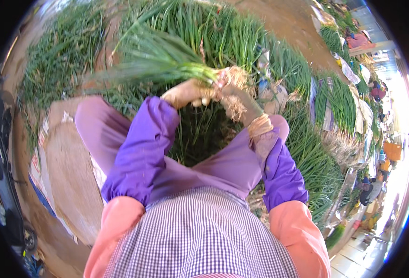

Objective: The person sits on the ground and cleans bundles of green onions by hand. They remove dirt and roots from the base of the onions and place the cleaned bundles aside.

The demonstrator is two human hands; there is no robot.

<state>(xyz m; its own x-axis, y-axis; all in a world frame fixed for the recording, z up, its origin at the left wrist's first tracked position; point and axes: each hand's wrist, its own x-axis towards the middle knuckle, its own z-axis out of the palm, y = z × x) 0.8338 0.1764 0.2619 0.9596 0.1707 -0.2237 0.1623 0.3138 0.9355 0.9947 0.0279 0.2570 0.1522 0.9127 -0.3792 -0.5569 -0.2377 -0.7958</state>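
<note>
A bunch of green onions (190, 71) lies sideways in front of me, its green leaves pointing left and its pale, stringy roots to the right. Gloved in beige, my left hand (189, 93) grips the stalks near their white ends. My right hand (239, 100), in a soiled glove, is at the root end, against the bunch, with dry roots hanging about its fingers. How tightly its fingers close is hidden. Beyond both hands stand more green onions (232, 38), packed upright with their leaves up.
Loose green leaves (62, 52) are heaped at the upper left. A tan sack (69, 173) lies beside my left knee. Onion bundles (340, 104) line the right side, near white sacks (349, 71). Farther right, people (371, 191) are at work. A dark vehicle (8, 173) stands far left.
</note>
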